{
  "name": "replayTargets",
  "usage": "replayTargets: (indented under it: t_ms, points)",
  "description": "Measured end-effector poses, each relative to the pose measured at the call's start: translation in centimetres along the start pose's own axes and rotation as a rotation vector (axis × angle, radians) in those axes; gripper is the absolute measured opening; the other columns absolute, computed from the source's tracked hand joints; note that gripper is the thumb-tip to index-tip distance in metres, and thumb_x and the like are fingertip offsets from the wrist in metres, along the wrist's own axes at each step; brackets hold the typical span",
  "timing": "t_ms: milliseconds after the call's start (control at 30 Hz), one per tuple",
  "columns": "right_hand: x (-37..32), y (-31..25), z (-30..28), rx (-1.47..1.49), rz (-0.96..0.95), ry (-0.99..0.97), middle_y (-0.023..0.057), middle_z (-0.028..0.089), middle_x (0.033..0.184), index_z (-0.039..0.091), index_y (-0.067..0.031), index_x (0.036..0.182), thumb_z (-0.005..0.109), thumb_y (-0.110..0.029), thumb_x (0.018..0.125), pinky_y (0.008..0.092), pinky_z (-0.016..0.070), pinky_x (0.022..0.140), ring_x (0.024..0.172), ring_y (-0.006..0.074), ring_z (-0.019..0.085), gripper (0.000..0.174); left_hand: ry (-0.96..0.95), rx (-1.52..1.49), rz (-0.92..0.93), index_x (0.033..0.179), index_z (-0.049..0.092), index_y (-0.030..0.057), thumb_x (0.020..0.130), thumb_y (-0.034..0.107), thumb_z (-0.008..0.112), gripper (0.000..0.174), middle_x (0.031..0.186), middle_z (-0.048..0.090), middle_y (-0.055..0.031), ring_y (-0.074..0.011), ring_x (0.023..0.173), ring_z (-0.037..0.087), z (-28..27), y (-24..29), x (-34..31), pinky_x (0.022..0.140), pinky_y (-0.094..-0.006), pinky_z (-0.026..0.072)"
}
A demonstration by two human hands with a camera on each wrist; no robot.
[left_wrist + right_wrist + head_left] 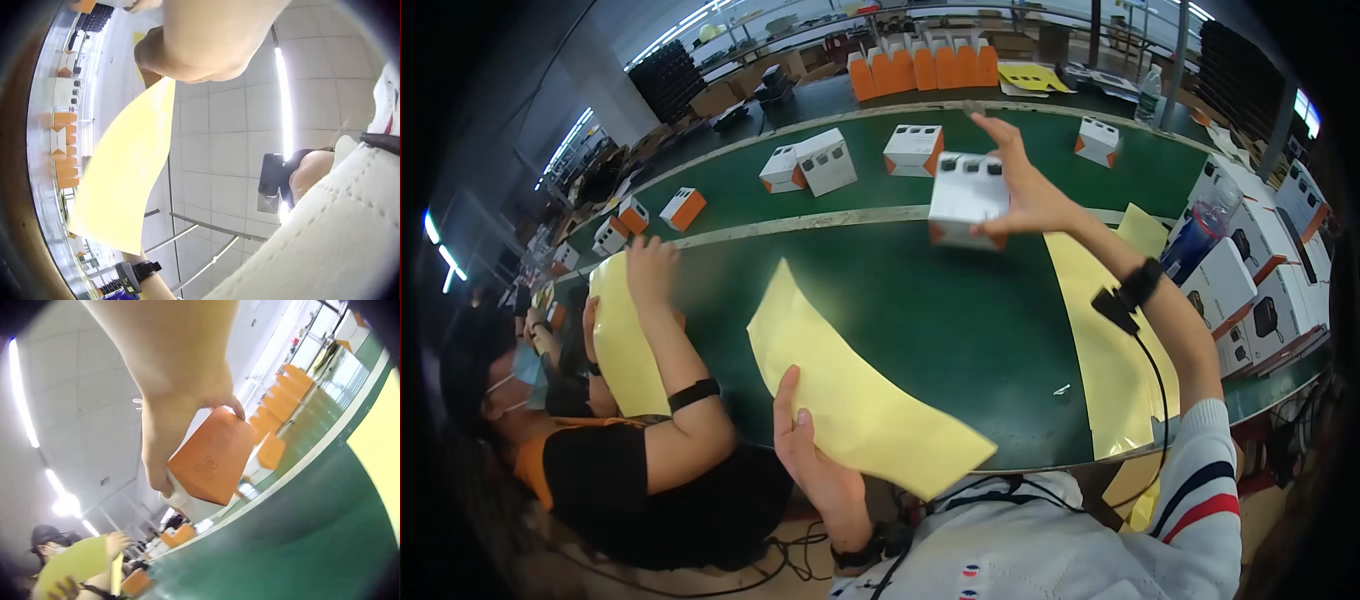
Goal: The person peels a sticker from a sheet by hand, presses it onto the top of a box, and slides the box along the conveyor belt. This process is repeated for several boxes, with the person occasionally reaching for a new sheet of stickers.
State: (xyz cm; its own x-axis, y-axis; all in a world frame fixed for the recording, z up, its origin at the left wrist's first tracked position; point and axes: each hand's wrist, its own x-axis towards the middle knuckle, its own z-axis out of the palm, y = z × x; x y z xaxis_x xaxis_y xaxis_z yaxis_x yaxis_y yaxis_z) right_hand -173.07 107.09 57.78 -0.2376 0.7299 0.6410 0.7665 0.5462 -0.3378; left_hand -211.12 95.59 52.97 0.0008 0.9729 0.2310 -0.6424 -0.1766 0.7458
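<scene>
Nothing here can be read outright. The orange side of the box [212, 456] in the right hand [181, 381] bears a small round emblem over a line of print, too blurred to make out. The boxes [913, 150] along the far edge of the green counter [920, 320] show only dark spots.

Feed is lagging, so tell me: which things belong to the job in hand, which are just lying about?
In hand: white-and-orange box, in the grip of the right hand; yellow sheet, in the grip of the left hand.
Lying about: boxes on the green belt; stacked boxes at right; second yellow sheet; blue bottle.
</scene>
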Motion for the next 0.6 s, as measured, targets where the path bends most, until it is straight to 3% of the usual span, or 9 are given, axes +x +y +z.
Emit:
replayTargets:
  t_ms: [100,167,300,333,433,500,600]
  points:
    - [1.1,8.7,2.3,-0.214,0.186,0.100,0.0251,0.018,0.154,0.007,-0.0243,0.160,0.091,-0.037,0.056,0.0492,0.0412,0.110,0.136,0.0520,0.038,0.134,-0.024,-0.031,-0.058,0.141,0.045,-0.0075,0.098,0.007,0.044,0.046,0.132,0.059,-0.0240,-0.0292,0.116,0.063,-1.2,-0.2,0.0,0.100,-0.0381,0.0521]
    - [0.9,14.2,3.7,-0.284,0.355,0.166,0.0254,0.019,0.154,0.008,-0.0273,0.159,0.090,-0.037,0.058,0.0551,0.0417,0.107,0.134,0.0527,0.042,0.131,0.005,-0.002,-0.099,0.141,0.046,-0.0071,0.098,0.005,0.043,0.045,0.131,0.059,-0.0242,-0.0293,0.116,0.064,-1.6,-0.4,0.2,0.099,-0.0380,0.0527]
    - [3.5,13.8,4.8,-0.475,0.771,0.169,0.0238,0.019,0.155,0.010,-0.0326,0.158,0.089,-0.035,0.064,0.0683,0.0398,0.101,0.131,0.0499,0.046,0.123,0.080,0.110,-0.132,0.138,0.051,-0.0057,0.097,0.002,0.041,0.042,0.130,0.060,-0.0226,-0.0274,0.114,0.064,-1.8,-1.3,1.3,0.099,-0.0364,0.0520]
    - [4.4,13.2,5.7,-0.565,0.693,0.250,0.0203,0.022,0.155,0.015,-0.0352,0.156,0.086,-0.029,0.068,0.0739,0.0385,0.096,0.130,0.0456,0.049,0.113,0.079,0.131,-0.140,0.138,0.051,-0.0055,0.098,0.002,0.042,0.042,0.129,0.060,-0.0220,-0.0263,0.113,0.064,-2.1,-1.7,1.7,0.098,-0.0355,0.0519]
    - [7.7,10.2,7.5,-0.615,0.419,0.245,0.0171,0.024,0.156,0.020,-0.0334,0.155,0.084,-0.025,0.070,0.0705,0.0392,0.098,0.130,0.0429,0.050,0.106,0.060,0.205,-0.176,0.136,0.054,-0.0044,0.098,0.003,0.044,0.040,0.127,0.062,-0.0181,-0.0217,0.110,0.063,-2.3,-2.4,2.7,0.096,-0.0313,0.0502]
    - [10.0,7.7,8.5,-0.391,0.270,0.090,0.0161,0.025,0.156,0.023,-0.0307,0.154,0.081,-0.020,0.072,0.0684,0.0396,0.099,0.130,0.0409,0.051,0.101,0.043,0.313,-0.195,0.135,0.057,-0.0036,0.099,0.002,0.046,0.038,0.124,0.063,-0.0151,-0.0181,0.107,0.063,-2.8,-3.3,3.3,0.093,-0.0290,0.0501]
    - [13.4,4.7,11.5,-0.389,0.109,0.050,0.0152,0.026,0.157,0.022,-0.0284,0.155,0.078,-0.016,0.074,0.0628,0.0427,0.098,0.125,0.0395,0.055,0.100,0.005,0.465,-0.214,0.132,0.059,-0.0022,0.100,0.000,0.048,0.034,0.115,0.067,-0.0105,-0.0107,0.097,0.063,-3.6,-4.6,4.2,0.085,-0.0240,0.0502]
